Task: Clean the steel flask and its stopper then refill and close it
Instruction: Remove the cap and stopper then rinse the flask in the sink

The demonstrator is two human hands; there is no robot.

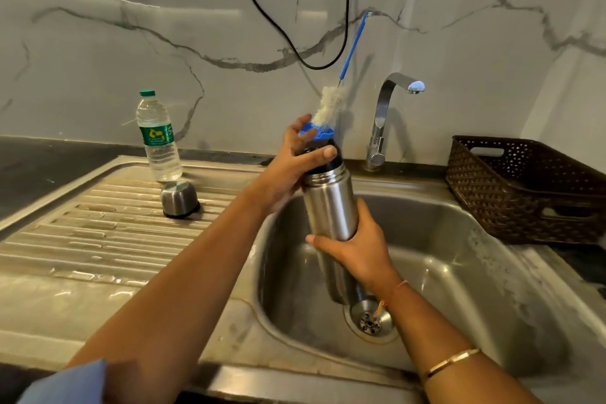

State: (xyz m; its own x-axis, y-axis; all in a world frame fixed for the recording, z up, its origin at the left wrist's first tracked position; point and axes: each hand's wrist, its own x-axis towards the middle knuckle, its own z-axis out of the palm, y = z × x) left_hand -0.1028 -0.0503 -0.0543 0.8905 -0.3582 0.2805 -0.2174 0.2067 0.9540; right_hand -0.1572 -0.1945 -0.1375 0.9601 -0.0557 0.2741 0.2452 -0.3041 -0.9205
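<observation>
Left hand (295, 170) wrapped round the blue-topped stopper (316, 135) of the steel flask (331, 207), right hand (359, 251) gripping its lower body, flask near upright over the sink (459, 272); steel cap (179, 198) mouth-down on drainboard (98, 239).

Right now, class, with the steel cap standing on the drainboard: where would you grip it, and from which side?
Grip the cap by its round side wall from above, thumb and fingers on opposite flanks. It stands mouth-down on the drainboard, closed end up, so no rim is free. The bottle stands close behind, so take its left and right sides.
</observation>
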